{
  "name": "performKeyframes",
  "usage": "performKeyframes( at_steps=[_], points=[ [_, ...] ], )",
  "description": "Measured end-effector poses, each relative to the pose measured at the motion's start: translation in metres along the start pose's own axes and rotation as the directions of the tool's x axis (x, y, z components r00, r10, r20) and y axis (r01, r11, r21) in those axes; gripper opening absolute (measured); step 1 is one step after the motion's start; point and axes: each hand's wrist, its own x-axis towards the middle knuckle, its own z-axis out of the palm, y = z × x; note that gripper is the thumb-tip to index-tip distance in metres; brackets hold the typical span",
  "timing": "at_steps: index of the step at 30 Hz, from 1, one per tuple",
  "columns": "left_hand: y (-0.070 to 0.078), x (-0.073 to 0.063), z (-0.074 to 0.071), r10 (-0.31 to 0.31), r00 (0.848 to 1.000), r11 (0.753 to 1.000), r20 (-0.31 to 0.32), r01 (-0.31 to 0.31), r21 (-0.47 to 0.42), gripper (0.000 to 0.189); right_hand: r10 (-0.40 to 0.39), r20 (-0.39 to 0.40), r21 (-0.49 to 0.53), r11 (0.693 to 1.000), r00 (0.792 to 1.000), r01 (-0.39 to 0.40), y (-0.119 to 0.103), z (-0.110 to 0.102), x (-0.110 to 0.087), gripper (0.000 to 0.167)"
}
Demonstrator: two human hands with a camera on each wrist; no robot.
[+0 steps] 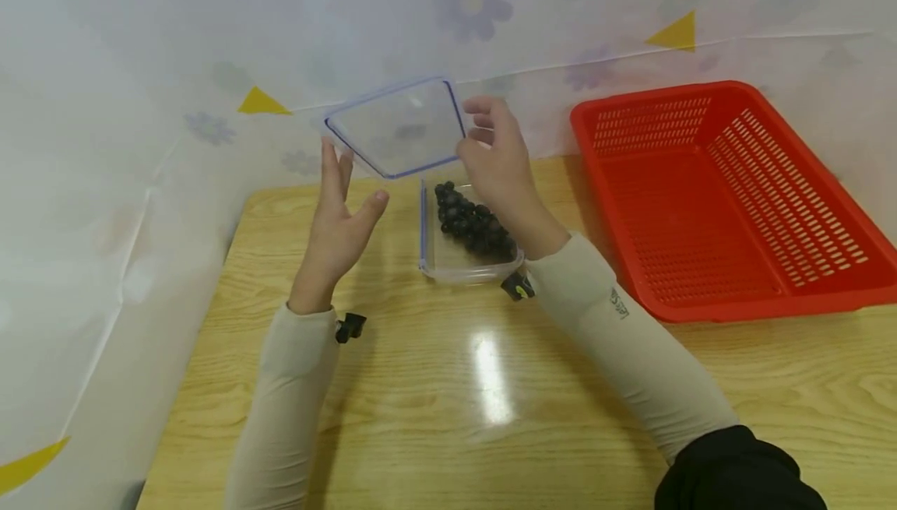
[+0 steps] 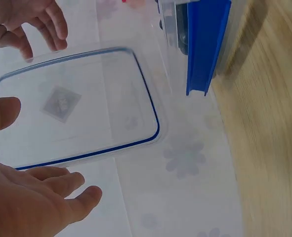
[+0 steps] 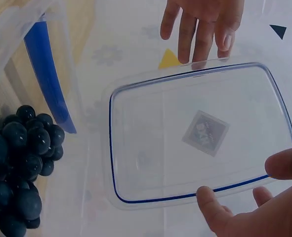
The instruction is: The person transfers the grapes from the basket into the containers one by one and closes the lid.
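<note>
A clear lid [image 1: 402,132] with a blue seal is held up and tilted above the table. My right hand [image 1: 496,156] grips its right edge, with the thumb [image 3: 286,163] over the rim. At the opposite edge my left hand [image 1: 339,233] has its fingers straight against the lid, the thumb [image 1: 370,210] spread apart from it. Below, a clear container [image 1: 466,275] with blue side clips stands on the table. A bunch of dark grapes [image 1: 471,222] lies in it, partly behind my right hand. In the left wrist view the blue clip [image 2: 205,44] hangs beside the container's wall.
A large red plastic basket [image 1: 701,245] with slotted walls stands to the right of the container. The wooden table [image 1: 420,385] meets a flower-patterned white sheet [image 1: 392,19] at the back and left. Yellow triangles [image 1: 259,101] show on the sheet.
</note>
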Motion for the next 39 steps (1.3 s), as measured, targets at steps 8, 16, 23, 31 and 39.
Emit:
performKeyframes(
  at_steps=[8, 16, 23, 31, 39],
  points=[
    [-0.001, 0.002, 0.005, 0.131, 0.988, 0.978, 0.078, -0.116, -0.176, 0.088, -0.028, -0.086, 0.172, 0.984, 0.996, 0.043, 0.002, -0.013, -0.001, 0.032],
    [-0.003, 0.001, 0.010, 0.141, 0.989, 0.894, 0.045, -0.108, -0.434, 0.062, 0.016, -0.088, 0.380, 0.925, 0.996, 0.019, 0.010, -0.022, -0.009, 0.019],
    [-0.009, 0.000, 0.021, 0.247, 0.962, 0.808, -0.121, -0.273, -0.522, 0.059, 0.068, -0.098, 0.329, 0.944, 0.993, -0.032, 0.014, -0.026, -0.018, 0.013],
    [-0.010, 0.002, 0.032, 0.177, 0.966, 0.821, -0.190, -0.251, -0.513, 0.048, 0.110, -0.094, 0.266, 0.960, 0.989, -0.081, 0.021, -0.026, -0.020, 0.025],
    [-0.007, 0.007, 0.057, 0.131, 0.984, 0.784, -0.118, -0.176, -0.596, 0.061, 0.118, -0.196, 0.290, 0.955, 0.973, -0.057, 0.034, -0.016, -0.019, 0.042]
  ],
)
